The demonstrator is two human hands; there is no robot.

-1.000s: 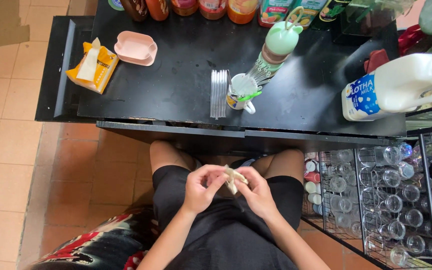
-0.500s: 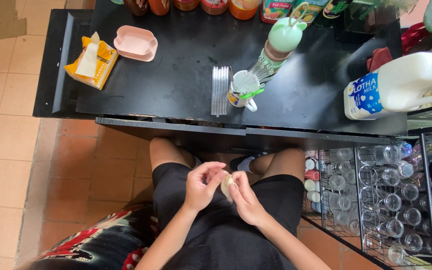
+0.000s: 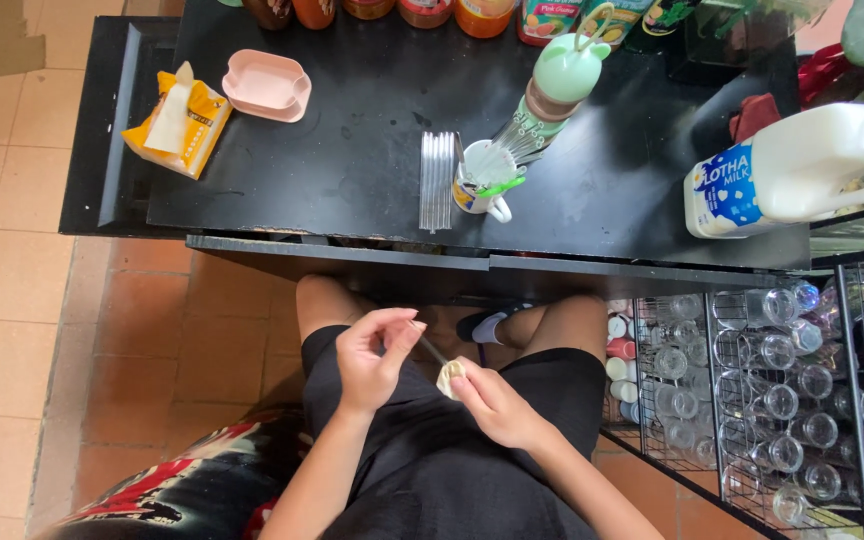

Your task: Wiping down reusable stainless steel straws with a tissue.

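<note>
Black bench [image 3: 352,180] up top carries a milk jug [image 3: 802,170], tissue pack [image 3: 177,120], pink dish [image 3: 267,85] and mug [image 3: 480,190]. Below, over the lap: right hand [image 3: 497,405], fingers pinching a small pale wrapper [image 3: 449,378]; left hand [image 3: 372,355], fingers curled on a thin stick [image 3: 430,348] beside it.

The person is wearing a black top and black shorts [image 3: 512,420] that are ending above the knees. Both arms are showing bare, with no sleeves reaching the wrists. At two o'clock from the lap, a white sock [image 3: 493,325] and dark shoe [image 3: 468,326] are showing.
</note>
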